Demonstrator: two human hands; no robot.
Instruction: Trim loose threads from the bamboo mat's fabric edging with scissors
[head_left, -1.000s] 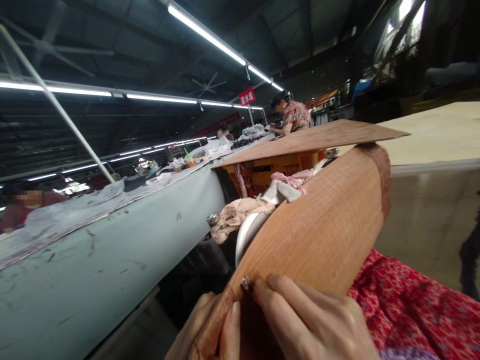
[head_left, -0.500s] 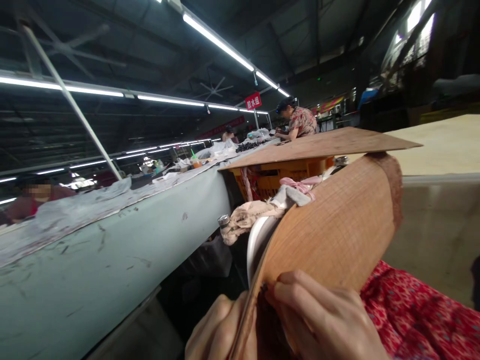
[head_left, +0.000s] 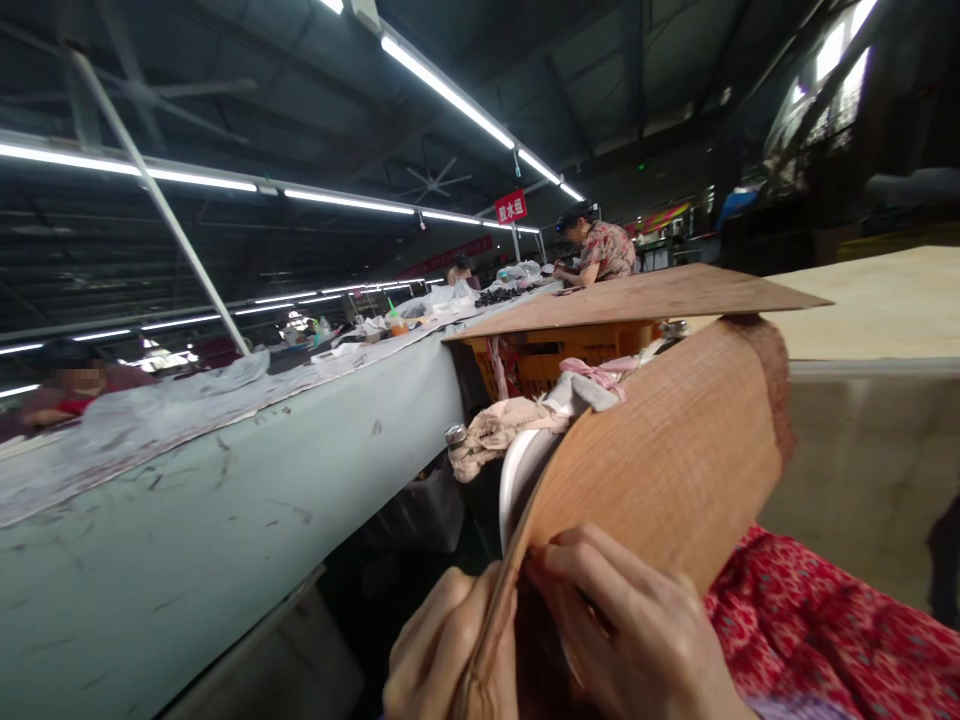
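Observation:
A thin bent sheet of reddish wood veneer (head_left: 675,450) curves up from my lap toward a pale board. My left hand (head_left: 439,650) grips the sheet's near left edge from underneath, fingers curled round it. My right hand (head_left: 630,630) lies on top of the sheet at the same edge, fingertips pinched together against the veneer. Whether a small thing sits between those fingertips is hidden. Red patterned cloth (head_left: 825,640) covers my lap under the sheet.
A long grey-green bench (head_left: 225,520) runs away on the left, littered with rags. Behind the veneer lie a white rim (head_left: 517,470), beige cloth (head_left: 495,430), an orange crate (head_left: 555,360) and a flat veneer sheet (head_left: 645,290). A person (head_left: 596,245) works at the far end; another sits at left.
The view shifted slightly; both hands have slid right and up along the veneer's near edge. The small metal bit seen at my fingertips a second ago no longer shows.

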